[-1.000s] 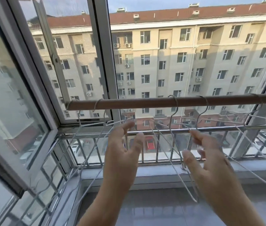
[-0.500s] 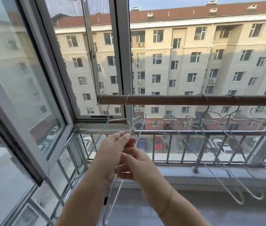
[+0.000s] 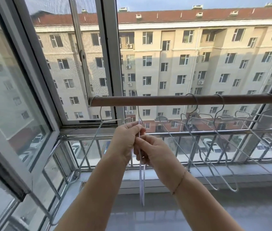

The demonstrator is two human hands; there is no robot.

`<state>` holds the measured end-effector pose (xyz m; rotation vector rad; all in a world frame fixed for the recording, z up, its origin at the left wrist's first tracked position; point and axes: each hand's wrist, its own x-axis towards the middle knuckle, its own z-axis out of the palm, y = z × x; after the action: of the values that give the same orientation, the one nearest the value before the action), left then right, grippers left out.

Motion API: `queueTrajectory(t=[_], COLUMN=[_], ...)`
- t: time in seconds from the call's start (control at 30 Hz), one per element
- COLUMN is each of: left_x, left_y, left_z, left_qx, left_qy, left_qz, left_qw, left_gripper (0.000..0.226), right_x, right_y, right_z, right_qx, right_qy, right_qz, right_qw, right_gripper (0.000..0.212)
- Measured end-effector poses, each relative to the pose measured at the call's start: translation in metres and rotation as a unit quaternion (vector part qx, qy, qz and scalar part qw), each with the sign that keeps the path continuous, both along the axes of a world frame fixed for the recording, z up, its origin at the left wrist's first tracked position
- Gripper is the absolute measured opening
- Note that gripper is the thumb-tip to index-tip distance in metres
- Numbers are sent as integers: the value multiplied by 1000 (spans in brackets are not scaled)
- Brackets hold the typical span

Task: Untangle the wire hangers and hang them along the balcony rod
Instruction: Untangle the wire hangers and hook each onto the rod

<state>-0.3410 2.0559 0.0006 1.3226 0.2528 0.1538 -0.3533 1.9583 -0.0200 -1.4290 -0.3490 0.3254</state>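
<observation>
A brown balcony rod runs across the view at mid height. My left hand and my right hand meet just below it, both pinching one white wire hanger that I see edge-on; its hook reaches up to the rod. Another wire hanger hangs at the rod's left end. To the right, two more wire hangers dangle from hooks on the rod, and others farther right overlap each other.
An open window frame stands just behind the rod's left end. A metal railing runs along the sill below, and a grey ledge lies under my arms. A wristband circles my right wrist.
The view has swung left and closer to the rod's left end. My hands came together from apart and have closed on one hanger, which now hangs edge-on between them.
</observation>
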Motion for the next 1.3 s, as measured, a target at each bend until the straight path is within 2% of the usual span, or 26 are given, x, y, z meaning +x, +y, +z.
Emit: queueTrajectory(t=[0.07,0.13,0.23,0.3,0.4,0.47,0.57,0.63,0.67,0.73,0.87,0.97,1.03,1.1,1.2,1.3], left_x=[-2,-9,-24,-35,-50,-57,-66,-71,-73,-73,-71,-81,-92,-101,-102,-90], left_y=[-2,-1,3,5,15,25,38,41,42,40,27,5,-18,-41,-63,-71], left_z=[-17,-38,-74,-96,-123,-135,-142,-140,-139,-137,-132,-123,-108,-87,-54,-26], left_qx=[6,42,133,202,316,378,430,430,422,403,377,286,197,113,32,10], left_qy=[14,36,68,84,101,99,49,12,2,-18,-38,-18,-10,-37,-92,-124], left_qz=[-12,-19,-29,-33,-35,-48,-47,-32,-19,6,77,158,110,6,-89,-87], left_qw=[1000,998,988,975,943,919,900,902,907,915,922,945,974,993,991,989], left_gripper=[20,20,19,19,21,22,25,31,35,37,23,9,6,17,27,23], right_x=[2,5,10,12,12,9,2,-4,-9,-18,-42,-58,-64,-66,-65,-59], right_y=[-8,-17,-33,-40,-47,-50,-54,-54,-54,-56,-59,-64,-68,-71,-75,-78], right_z=[-16,-36,-61,-71,-82,-88,-96,-98,-97,-93,-81,-73,-65,-53,-33,-10], right_qx=[-35,-95,-193,-239,-337,-381,-446,-471,-467,-423,-250,-152,-98,-50,11,50], right_qy=[14,4,-65,-124,-231,-244,-195,-187,-185,-145,-8,43,45,28,-8,-40], right_qz=[3,-36,-127,-127,-69,-7,95,126,133,153,136,97,70,35,-3,-15], right_qw=[999,995,971,955,910,891,868,853,855,881,959,983,992,998,1000,998], right_gripper=[23,22,14,14,40,51,50,37,27,12,23,26,26,29,35,35])
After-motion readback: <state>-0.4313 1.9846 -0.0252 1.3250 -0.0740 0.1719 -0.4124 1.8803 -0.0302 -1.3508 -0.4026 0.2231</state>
